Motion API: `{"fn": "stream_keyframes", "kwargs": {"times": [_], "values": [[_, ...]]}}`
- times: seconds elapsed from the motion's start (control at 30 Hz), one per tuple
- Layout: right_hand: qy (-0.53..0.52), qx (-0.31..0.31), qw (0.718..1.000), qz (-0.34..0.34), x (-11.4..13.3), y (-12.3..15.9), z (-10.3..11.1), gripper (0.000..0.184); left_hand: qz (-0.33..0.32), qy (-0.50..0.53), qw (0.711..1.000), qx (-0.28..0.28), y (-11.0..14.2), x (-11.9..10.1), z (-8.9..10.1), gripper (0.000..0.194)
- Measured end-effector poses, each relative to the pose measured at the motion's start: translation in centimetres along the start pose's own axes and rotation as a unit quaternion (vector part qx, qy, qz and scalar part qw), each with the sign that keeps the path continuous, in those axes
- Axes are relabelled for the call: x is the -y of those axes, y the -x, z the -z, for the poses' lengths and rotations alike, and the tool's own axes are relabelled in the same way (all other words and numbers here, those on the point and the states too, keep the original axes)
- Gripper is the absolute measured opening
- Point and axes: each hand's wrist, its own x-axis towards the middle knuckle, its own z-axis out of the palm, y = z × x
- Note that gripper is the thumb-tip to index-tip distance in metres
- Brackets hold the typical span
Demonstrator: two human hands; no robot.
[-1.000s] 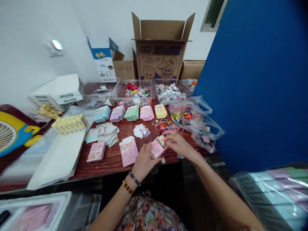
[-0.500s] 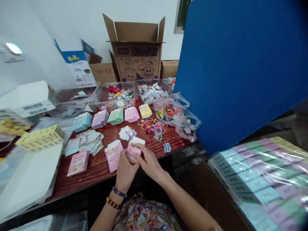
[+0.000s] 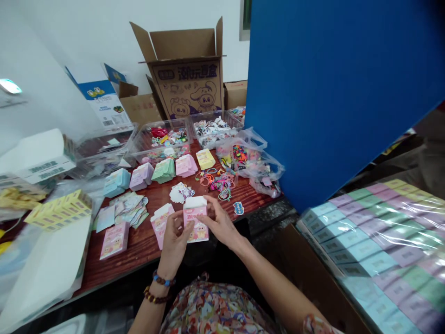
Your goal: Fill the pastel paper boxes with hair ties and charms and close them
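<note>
Flat glossy pink carton (image 3: 114, 240) on a grainy varnished wood tabletop (image 3: 141, 248); a second flat pink carton (image 3: 160, 225) just behind the left hand (image 3: 173, 243), fingers curved and closed on an upright pink paperboard carton (image 3: 195, 226), pinched from the other side by the right hand (image 3: 219, 223), fingertips (image 3: 208, 200) bent over its top edge; thin looped rubber bands (image 3: 217, 183) farther along the wood.

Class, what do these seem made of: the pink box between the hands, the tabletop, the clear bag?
The pink box: thin printed card, smooth, its top flap folded. The tabletop: glossy varnished wood, or possibly laminate, by its grain. The clear bag: thin plastic, creased and see-through.
</note>
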Motion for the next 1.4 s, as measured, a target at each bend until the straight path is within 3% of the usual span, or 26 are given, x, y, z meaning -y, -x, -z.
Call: {"fn": "stream_keyframes", "kwargs": {"times": [0.1,0.27,0.5,0.7,0.87,1.03,1.17,1.27,1.4], "values": [[-0.056,-0.031,0.998,-0.011,-0.9,0.3,-0.6,0.042,0.001,0.015,1.0,-0.013,0.4,-0.6,-0.5,0.063],[-0.062,-0.007,0.998,-0.014,-0.9,-0.2,-0.5,0.031,0.018,-0.001,1.0,0.011,0.9,-2.0,-0.2,0.07],[-0.116,0.059,0.991,-0.042,-0.4,-0.7,-0.1,0.029,0.09,0.036,0.993,0.07,1.1,-3.3,1.5,0.053],[-0.024,0.057,0.997,-0.042,-0.3,-1.1,0.0,0.023,0.098,0.036,0.99,0.099,0.7,-2.3,2.2,0.053],[0.066,0.04,0.997,0.012,0.0,-1.7,-0.3,0.023,0.101,0.006,0.988,0.119,0.7,-1.1,3.3,0.053],[0.077,0.036,0.996,0.014,-0.1,-1.1,-0.8,0.017,0.093,0.0,0.986,0.135,1.0,-0.7,3.9,0.051],[0.083,0.055,0.995,0.022,0.8,-0.8,-0.7,0.032,0.088,0.017,0.987,0.133,1.0,-0.5,3.6,0.051],[0.091,0.052,0.995,0.003,1.6,-1.2,-0.5,0.025,0.072,0.017,0.988,0.136,1.1,-0.4,3.5,0.048],[0.06,0.068,0.994,-0.056,2.1,-2.4,-0.2,0.033,0.047,0.011,0.99,0.131,1.5,-0.7,3.5,0.039]]}}
